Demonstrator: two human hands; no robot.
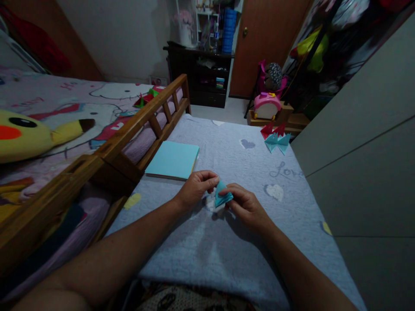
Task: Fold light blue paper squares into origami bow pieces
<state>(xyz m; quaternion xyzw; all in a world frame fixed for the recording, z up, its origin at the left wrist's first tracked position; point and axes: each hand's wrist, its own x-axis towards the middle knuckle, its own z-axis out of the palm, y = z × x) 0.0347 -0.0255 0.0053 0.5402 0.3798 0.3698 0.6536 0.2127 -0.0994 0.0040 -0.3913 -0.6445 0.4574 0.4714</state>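
Above the bed (201, 255), the left hand (200, 186) pinches the top of the paper (220, 200) while the right hand (245, 203) grips its side, probably keeping it steady; the stack (173, 159) lies near, seemingly for reach.

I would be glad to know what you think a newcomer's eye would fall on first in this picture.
Probably the small folded turquoise paper, held mid-picture between the left hand and the right hand, over a heart-patterned cloth. Next might come the big yellow Pikachu plush toy at the far left, beyond the wooden rail, and the red and turquoise folded paper shapes near the cloth's far right corner.
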